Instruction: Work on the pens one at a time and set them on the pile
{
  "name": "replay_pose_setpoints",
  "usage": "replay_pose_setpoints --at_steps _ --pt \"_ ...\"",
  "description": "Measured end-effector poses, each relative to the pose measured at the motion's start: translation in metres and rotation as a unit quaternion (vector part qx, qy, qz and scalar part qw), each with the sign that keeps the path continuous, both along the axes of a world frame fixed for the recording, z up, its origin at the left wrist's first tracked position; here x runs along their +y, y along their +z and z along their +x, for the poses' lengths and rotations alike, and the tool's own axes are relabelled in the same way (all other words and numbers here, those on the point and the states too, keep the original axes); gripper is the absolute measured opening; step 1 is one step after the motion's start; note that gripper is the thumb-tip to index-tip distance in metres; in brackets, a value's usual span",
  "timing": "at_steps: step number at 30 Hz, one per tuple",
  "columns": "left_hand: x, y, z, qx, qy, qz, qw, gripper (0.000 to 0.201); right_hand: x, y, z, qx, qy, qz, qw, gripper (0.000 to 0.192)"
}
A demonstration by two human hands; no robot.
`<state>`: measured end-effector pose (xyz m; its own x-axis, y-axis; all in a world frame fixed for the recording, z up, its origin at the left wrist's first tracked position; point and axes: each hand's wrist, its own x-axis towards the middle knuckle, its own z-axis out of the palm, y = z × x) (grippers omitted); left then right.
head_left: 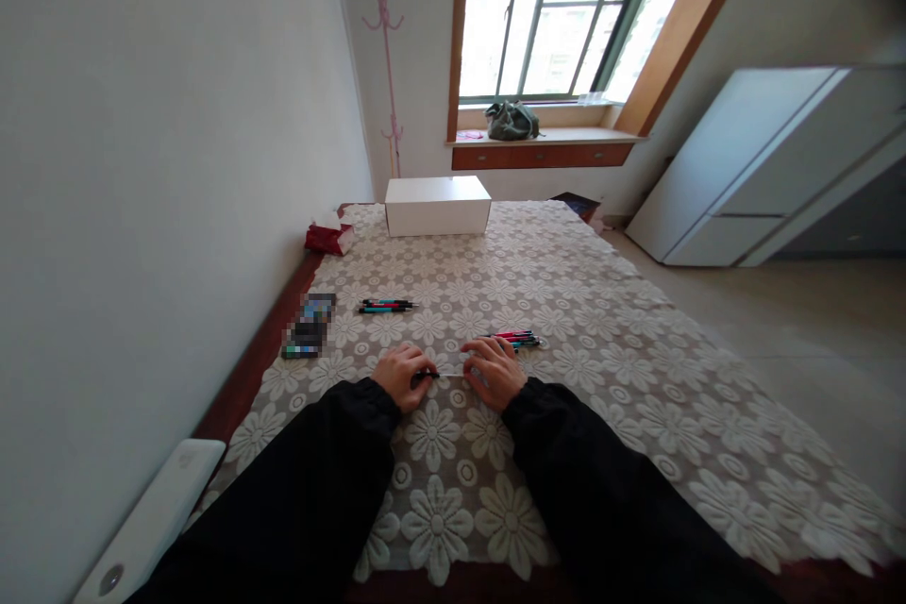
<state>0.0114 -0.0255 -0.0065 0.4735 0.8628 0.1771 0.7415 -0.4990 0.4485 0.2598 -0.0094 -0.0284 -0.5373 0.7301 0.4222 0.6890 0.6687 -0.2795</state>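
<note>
- Nearest the camera, two black sleeves (332,481) reach forward over a table (241,387) spread with a cream lace cloth (601,321) patterned with flowers.
- At the near left edge, a white flat device (152,519) lies partly off the table beside the wall.
- The left hand (402,376) rests on the cloth with its fingers curled around the dark end of a slim pen (427,376), pinching it closed; the pen lies flat and points toward the other hand.
- The right hand (494,370) rests just beside it, fingers bent down and spread on the cloth; whether it touches the same pen I cannot tell, and nothing shows clasped in it.
- Just beyond the right hand's fingertips lies a small bunch of pens (516,339), red and teal, side by side.
- Further left and a little farther off, a second pair of pens (386,306) lies well apart from the hands.
- Near the left edge sits a dark blurred packet (310,326).
- Farther on, a red tissue pack (329,237) lies by the wall, and a white box (437,205) stands at the far end.
- Beyond, a green bag (511,120) sits on the window ledge.
</note>
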Motion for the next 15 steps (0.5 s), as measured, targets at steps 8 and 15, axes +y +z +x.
replay_pose_setpoints --at_steps 8,15 --pt "0.0 0.001 0.0 0.0 0.005 -0.001 1.0 0.014 0.001 0.004 0.004 0.008 0.001 0.002 1.0 0.009" --pt "-0.001 0.003 0.0 -0.007 0.005 -0.005 1.0 0.014 0.017 0.006 0.036 -0.009 -0.038 0.032 0.999 0.016"
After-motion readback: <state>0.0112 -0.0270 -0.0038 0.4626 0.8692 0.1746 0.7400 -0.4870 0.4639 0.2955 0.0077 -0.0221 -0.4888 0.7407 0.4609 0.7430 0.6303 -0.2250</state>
